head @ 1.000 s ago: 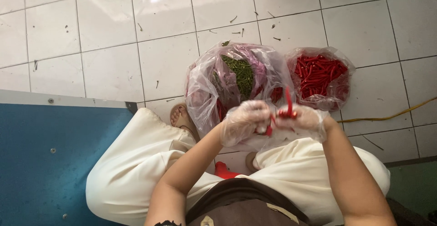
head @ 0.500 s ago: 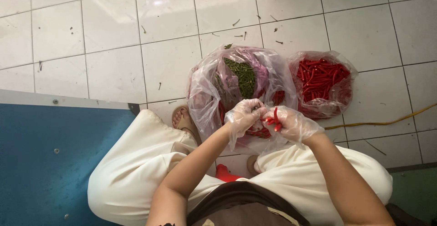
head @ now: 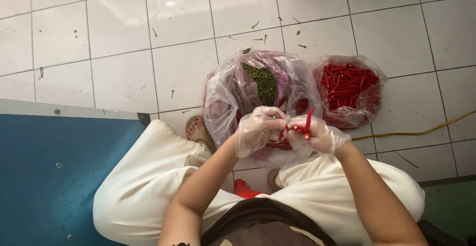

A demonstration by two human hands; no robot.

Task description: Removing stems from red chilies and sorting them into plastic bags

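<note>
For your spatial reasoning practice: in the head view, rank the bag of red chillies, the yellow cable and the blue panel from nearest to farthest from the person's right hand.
From the right hand:
1. Bag of red chillies, just beyond it, up and right.
2. Yellow cable, on the floor further right.
3. Blue panel, far across on the left.

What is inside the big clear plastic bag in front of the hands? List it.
The big clear bag holds a heap of green stems at the top and red chilies lower down. The gloved left hand and right hand cover its near part, and crumpled plastic blurs the rest.
</note>
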